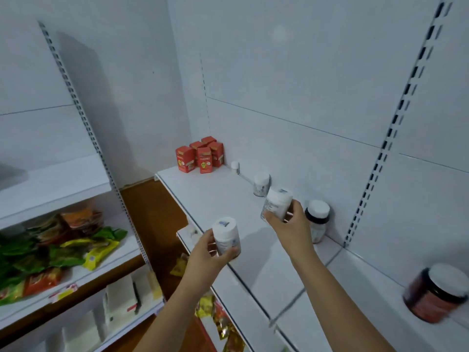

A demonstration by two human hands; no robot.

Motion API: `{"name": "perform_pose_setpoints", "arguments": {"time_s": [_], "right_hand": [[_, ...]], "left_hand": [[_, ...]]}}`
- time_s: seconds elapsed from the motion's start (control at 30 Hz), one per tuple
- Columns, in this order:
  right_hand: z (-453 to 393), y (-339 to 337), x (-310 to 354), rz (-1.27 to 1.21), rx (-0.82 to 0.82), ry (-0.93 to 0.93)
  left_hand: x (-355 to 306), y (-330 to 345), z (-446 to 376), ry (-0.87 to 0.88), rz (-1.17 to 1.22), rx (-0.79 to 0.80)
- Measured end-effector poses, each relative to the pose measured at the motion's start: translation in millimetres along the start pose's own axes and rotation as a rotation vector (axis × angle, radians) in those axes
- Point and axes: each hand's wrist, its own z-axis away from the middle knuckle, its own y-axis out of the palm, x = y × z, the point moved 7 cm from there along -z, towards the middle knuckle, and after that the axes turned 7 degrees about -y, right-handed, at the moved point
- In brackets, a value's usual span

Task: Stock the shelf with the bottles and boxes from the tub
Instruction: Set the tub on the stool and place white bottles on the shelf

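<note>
My left hand [206, 250] grips a white bottle [225, 237] with a white cap, held over the front edge of the white shelf [218, 196]. My right hand [289, 224] holds a second white bottle [276, 203], tilted, above the shelf near the back wall. Along the back wall stand a small white bottle [235, 166], a white-capped bottle [261, 184], a dark bottle with a white cap [317, 217] just right of my right hand, and a dark red jar [436, 292] at the far right. Several red boxes [200, 154] are grouped at the far left corner. The tub is out of view.
A second shelf unit [50, 184] stands to the left, with green, yellow and red snack packets [58, 245] and white packs [121, 298] on its lower levels. Brown floor [149, 212] shows between the units. Slotted uprights [396, 118] run up the back wall.
</note>
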Motion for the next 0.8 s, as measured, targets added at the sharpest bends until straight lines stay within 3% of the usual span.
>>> {"name": "perform_pose_setpoints", "arguments": {"time_s": [0.47, 0.53, 0.63, 0.8], "right_hand": [[-120, 50, -73, 0.231, -0.219, 0.049], [-122, 56, -86, 0.286, -0.241, 0.060], [-118, 71, -106, 0.431, -0.253, 0.057], [-119, 86, -107, 0.510, -0.339, 0.139]], "left_hand": [[7, 36, -203, 0.160, -0.168, 0.196], [7, 48, -225, 0.236, -0.245, 0.223], [8, 59, -252, 0.460, -0.541, 0.150], [16, 72, -284, 0.634, -0.685, 0.232]]}}
